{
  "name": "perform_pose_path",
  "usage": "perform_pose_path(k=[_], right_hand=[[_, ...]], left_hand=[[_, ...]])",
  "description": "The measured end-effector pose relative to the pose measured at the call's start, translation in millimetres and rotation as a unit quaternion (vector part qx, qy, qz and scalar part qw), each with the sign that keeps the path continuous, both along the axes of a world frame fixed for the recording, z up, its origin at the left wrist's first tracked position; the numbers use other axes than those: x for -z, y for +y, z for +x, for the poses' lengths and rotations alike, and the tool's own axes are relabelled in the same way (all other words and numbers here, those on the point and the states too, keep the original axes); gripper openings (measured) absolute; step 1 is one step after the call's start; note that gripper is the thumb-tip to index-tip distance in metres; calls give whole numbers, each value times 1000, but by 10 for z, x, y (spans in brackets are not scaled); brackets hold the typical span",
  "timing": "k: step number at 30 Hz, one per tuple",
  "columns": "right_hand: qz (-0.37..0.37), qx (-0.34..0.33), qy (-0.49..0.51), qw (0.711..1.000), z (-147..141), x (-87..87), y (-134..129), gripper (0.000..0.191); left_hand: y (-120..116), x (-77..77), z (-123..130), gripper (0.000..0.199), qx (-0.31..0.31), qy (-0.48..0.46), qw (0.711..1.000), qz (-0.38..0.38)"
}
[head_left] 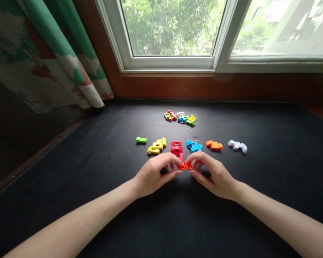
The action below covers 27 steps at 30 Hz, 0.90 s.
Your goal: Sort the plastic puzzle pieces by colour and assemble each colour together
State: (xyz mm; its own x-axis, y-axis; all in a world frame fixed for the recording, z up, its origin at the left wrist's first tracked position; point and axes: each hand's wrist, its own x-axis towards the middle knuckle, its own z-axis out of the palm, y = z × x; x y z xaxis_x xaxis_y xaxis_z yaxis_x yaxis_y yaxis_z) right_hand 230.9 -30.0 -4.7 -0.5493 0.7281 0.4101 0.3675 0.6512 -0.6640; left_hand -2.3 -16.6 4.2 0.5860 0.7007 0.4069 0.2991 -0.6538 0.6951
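Note:
A small orange plastic building piece [186,165] with notches is held between my two hands, close above the black surface. The thumb and fingers of my left hand [158,172] pinch its left end. At its right end, my right hand [216,176] grips it with thumb and fingertips. Just beyond the hands lies a group of red pieces [177,147], partly hidden by my left fingers. Blue pieces [194,146] lie behind my right fingertips. To the left are yellow pieces [157,146] and a green piece [141,140].
Orange pieces [214,145] and white pieces [237,146] lie to the right in the same row. Farther back sits a mixed-colour pile [182,120]. The black tabletop [70,172] meets a window frame [167,64]; a patterned curtain [78,71] hangs at left.

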Motion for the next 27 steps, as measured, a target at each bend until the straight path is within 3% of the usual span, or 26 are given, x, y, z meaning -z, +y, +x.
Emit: perform_pose_path(k=[10,27], right_hand=[[13,0,0,1000,-4,11,-3,25],[2,-6,7,1000,-17,22,6,26]], left_hand=[[-9,-2,-11,14,-29,17,999,-26],[-4,6,-18,11,-34,21,999,9]])
